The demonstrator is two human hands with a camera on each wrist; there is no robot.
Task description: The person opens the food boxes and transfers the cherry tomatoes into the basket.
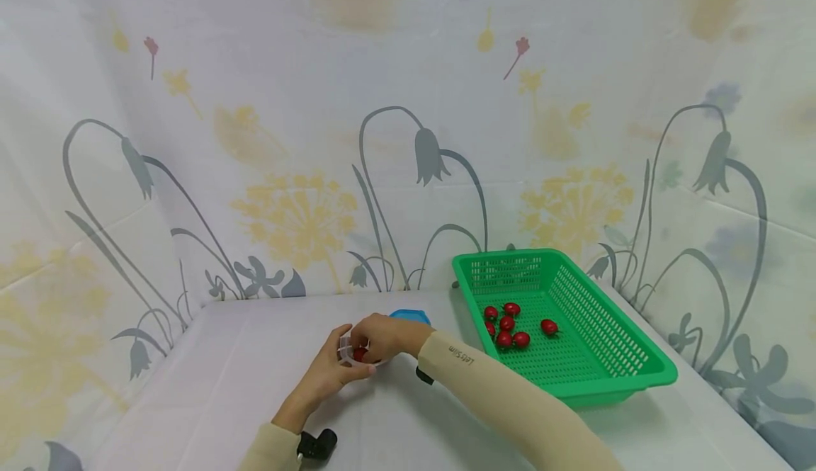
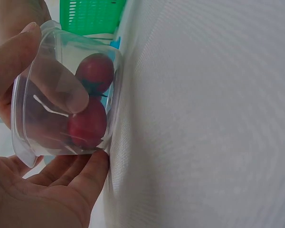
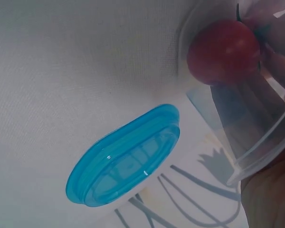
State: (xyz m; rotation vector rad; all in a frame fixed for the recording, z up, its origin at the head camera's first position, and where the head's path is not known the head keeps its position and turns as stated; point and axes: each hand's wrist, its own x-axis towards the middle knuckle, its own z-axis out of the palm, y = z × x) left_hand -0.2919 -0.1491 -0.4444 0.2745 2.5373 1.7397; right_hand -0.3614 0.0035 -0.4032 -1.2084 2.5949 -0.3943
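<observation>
Low over the white table, my left hand (image 1: 323,374) holds a small clear plastic container (image 2: 33,135), its thumb and fingers spread around the walls. My right hand (image 1: 385,336) reaches into the container from above, curled fingers pinching a cherry tomato (image 2: 88,128) near the bottom. A second red cherry tomato (image 2: 96,71) lies beside that one, against the wall. Through the clear plastic, one tomato (image 3: 223,53) shows large in the right wrist view. Just behind the hands sits a translucent blue lid (image 3: 128,156), partly covered by my right hand in the head view.
A green perforated basket (image 1: 612,389) stands on the right of the table, with several cherry tomatoes (image 1: 506,324) mostly along its left side. Beyond the table (image 1: 223,358) hangs a flower-patterned cloth (image 1: 306,103). My right forearm passes close to the basket's near left corner.
</observation>
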